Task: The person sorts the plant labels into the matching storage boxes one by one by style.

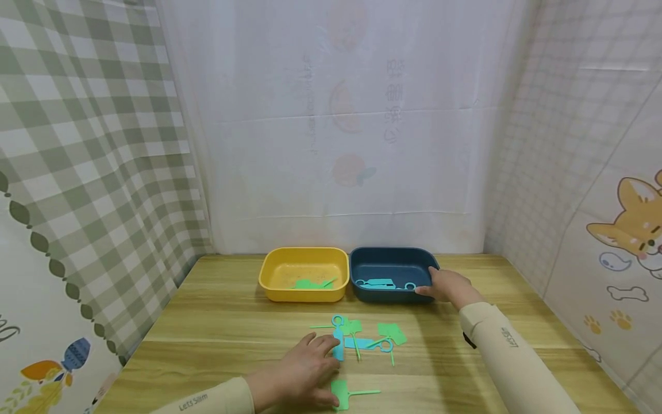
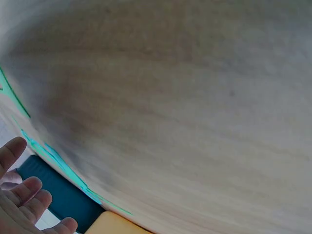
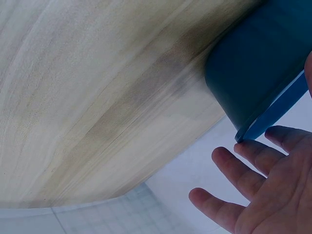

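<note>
My right hand is at the right end of a dark blue bin, thumb over its front rim, fingers at the right rim. In the right wrist view its fingers spread loosely beside the bin's edge. My left hand hovers low over the table with relaxed, slightly bent fingers. Its fingertips are close to a flat blue ringed tag; whether they touch it I cannot tell. Near its thumb lies a green tag with a thin tail. Inside the dark blue bin lie blue ringed tags.
A yellow bin with green pieces adjoins the dark blue bin. Between bins and left hand lie another blue ringed tag and several green tailed tags, partly overlapping. Curtains stand around the wooden table.
</note>
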A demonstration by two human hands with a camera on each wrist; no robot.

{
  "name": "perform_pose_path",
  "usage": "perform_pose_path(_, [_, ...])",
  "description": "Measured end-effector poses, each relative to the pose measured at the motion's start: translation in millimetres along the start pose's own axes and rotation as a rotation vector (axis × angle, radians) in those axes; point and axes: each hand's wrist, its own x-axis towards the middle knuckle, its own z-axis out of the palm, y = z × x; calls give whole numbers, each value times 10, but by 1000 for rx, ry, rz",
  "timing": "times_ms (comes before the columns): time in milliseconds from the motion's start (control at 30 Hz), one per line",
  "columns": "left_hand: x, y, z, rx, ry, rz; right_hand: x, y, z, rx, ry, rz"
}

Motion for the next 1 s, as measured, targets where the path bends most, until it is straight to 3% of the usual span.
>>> perform_pose_path(300, [-2,60,86,64,-25,41,-28,-14,3,1,5,-11])
perform_pose_path(1000, [30,41,89,62,-66,47,-17,-10,10,8,9,-14])
